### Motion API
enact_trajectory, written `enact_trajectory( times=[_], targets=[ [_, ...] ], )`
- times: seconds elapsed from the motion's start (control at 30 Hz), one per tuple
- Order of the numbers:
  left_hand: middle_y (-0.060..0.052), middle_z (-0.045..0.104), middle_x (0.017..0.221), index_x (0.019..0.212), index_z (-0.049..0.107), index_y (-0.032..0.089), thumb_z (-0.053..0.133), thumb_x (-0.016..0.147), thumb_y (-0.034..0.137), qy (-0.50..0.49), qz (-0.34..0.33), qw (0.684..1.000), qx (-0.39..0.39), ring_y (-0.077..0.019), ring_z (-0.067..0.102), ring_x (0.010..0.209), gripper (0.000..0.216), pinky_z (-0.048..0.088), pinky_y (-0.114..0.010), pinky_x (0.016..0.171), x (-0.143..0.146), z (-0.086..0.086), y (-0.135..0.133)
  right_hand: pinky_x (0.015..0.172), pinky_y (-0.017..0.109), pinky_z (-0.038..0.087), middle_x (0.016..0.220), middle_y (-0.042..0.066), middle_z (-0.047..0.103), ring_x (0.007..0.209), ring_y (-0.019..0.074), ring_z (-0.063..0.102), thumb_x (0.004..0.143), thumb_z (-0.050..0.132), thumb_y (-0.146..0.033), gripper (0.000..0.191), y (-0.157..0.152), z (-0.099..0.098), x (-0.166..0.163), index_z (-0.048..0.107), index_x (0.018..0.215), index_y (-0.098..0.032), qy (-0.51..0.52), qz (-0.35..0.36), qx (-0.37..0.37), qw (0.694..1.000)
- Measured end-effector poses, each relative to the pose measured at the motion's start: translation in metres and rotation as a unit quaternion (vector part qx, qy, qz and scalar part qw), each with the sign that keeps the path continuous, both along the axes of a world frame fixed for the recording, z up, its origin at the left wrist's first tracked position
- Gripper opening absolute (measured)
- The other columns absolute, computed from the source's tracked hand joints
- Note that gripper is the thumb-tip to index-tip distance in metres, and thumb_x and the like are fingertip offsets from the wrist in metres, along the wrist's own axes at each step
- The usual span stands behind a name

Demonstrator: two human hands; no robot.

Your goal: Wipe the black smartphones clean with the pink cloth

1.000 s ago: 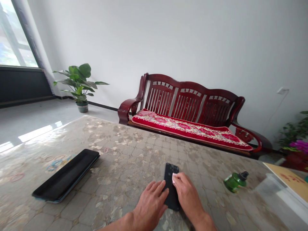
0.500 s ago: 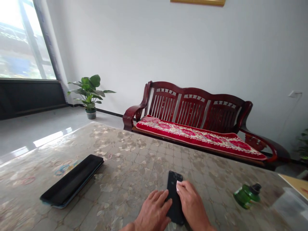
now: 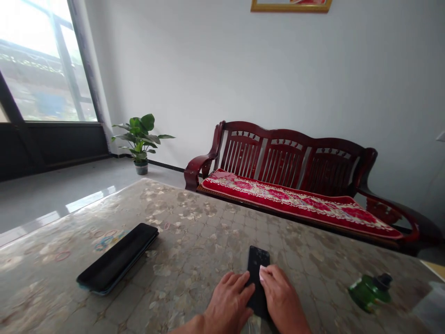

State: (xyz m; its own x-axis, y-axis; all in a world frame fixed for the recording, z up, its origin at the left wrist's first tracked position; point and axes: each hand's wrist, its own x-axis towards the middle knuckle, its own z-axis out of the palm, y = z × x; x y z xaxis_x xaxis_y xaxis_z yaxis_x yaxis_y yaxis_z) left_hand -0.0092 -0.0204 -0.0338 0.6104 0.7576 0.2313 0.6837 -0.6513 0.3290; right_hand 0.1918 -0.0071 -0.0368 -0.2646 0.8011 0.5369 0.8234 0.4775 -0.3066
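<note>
A black phone (image 3: 257, 262) lies flat on the table, its upper end showing between my hands. My left hand (image 3: 230, 299) rests along the phone's left edge, fingertips on it, holding it in place. In my right hand (image 3: 282, 297) a small white wipe (image 3: 262, 268) is pinched, pressed against the phone's right side; most of the wipe is hidden by the fingers. Both hands partly cover the phone's lower half.
A large black tablet-like slab (image 3: 118, 260) lies at left, near coloured rubber bands (image 3: 108, 240). A green bottle with a black cap (image 3: 369, 292) is at right. Beyond the patterned table (image 3: 194, 260) stand a red-cushioned wooden bench (image 3: 292, 195) and a potted plant (image 3: 141, 139).
The view has shifted, so the whole scene sits slightly further right. My right hand with the wipe has slid a little down along the phone. My left hand stays at its edge.
</note>
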Motion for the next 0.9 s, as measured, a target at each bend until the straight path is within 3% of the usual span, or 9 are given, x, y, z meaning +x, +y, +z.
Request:
enact_trajectory(
  times=[0.1,0.3,0.6,0.77,0.9],
  targets=[
    [-0.006,0.049,0.145,0.131,0.053,0.028,0.061,0.09,0.041,-0.002,0.003,1.0,-0.014,-0.0266,0.052,0.124,0.044,0.036,-0.043,0.109,0.001,0.004,0.0,0.083,0.026,0.05,0.096,0.005,0.063,0.092,0.0171,0.064,0.098,0.04,-0.019,0.025,-0.001,0.004,-0.003,0.064,0.098,-0.023,-0.007,0.006,-0.012,1.0],
    [-0.005,0.05,0.145,0.132,0.053,0.028,0.063,0.089,0.034,-0.014,0.008,1.0,-0.02,-0.0255,0.051,0.125,0.044,0.035,-0.041,0.11,0.001,0.006,0.003,0.081,0.029,0.051,0.093,0.006,0.062,0.087,0.0187,0.063,0.098,0.038,-0.016,0.027,0.012,0.013,-0.006,0.064,0.096,-0.02,-0.016,-0.046,-0.015,0.999],
    [-0.005,0.058,0.131,0.118,0.06,0.024,0.063,0.088,0.033,0.029,-0.02,0.999,-0.036,-0.0254,0.057,0.113,0.031,0.043,-0.038,0.101,0.001,0.028,0.014,0.082,0.026,0.049,0.094,0.004,0.062,0.089,0.0164,0.062,0.096,0.042,-0.012,0.025,0.007,0.017,-0.008,0.064,0.096,-0.022,-0.028,0.002,-0.016,0.999],
    [-0.006,0.056,0.135,0.125,0.057,0.024,0.063,0.088,0.031,0.003,-0.027,1.0,-0.012,-0.026,0.054,0.117,0.037,0.041,-0.039,0.103,0.001,0.024,0.028,0.079,0.028,0.051,0.087,0.005,0.063,0.083,0.0172,0.063,0.096,0.041,-0.012,0.027,0.021,0.027,-0.009,0.065,0.087,-0.02,-0.028,-0.017,-0.023,0.999],
    [-0.004,0.057,0.133,0.125,0.058,0.026,0.063,0.089,0.033,-0.019,-0.048,0.999,-0.01,-0.0243,0.055,0.115,0.037,0.041,-0.037,0.103,-0.003,0.023,0.032,0.081,0.028,0.051,0.091,0.005,0.063,0.086,0.0171,0.063,0.097,0.039,-0.017,0.028,0.014,0.024,-0.009,0.067,0.093,-0.022,-0.023,0.014,-0.012,1.0]
  ],
)
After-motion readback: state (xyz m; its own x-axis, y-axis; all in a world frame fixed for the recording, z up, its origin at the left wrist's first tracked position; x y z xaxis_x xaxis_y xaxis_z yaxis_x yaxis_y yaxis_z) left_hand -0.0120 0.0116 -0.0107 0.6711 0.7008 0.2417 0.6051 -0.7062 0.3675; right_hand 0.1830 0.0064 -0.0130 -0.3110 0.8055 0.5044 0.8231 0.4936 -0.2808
